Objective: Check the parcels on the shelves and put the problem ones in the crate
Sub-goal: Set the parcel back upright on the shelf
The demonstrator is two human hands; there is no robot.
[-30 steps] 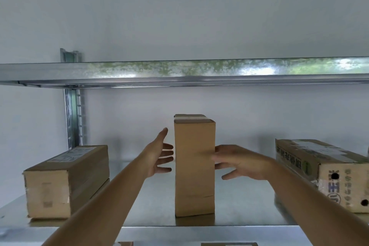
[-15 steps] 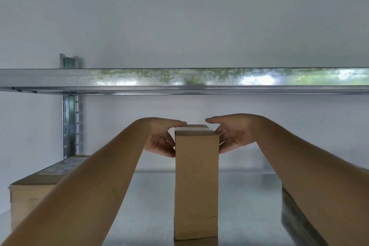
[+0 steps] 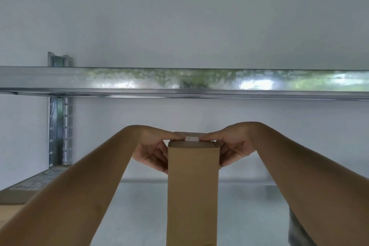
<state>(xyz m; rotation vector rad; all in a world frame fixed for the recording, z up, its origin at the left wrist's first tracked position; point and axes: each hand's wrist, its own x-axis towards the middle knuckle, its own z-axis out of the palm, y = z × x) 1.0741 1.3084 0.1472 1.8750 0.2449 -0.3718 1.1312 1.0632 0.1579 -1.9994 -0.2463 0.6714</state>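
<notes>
Two bare forearms are seen entering from the lower left and lower right corners of the frame, converging on a tall cardboard parcel (image 3: 192, 191) that stands upright at the lower centre on the metal shelf (image 3: 139, 215). The parcel's top end is gripped from both sides: the left hand (image 3: 152, 151) is curled against its left face with the thumb laid over the top edge, and the right hand (image 3: 232, 149) is curled likewise on the right face, its thumb on the pale tape strip on top. At the lower left edge a second parcel (image 3: 26, 187) with a label is partly hidden by the left forearm. Further back, a slotted upright post (image 3: 58, 130) and an upper shelf beam (image 3: 179, 82) are set against a plain wall
</notes>
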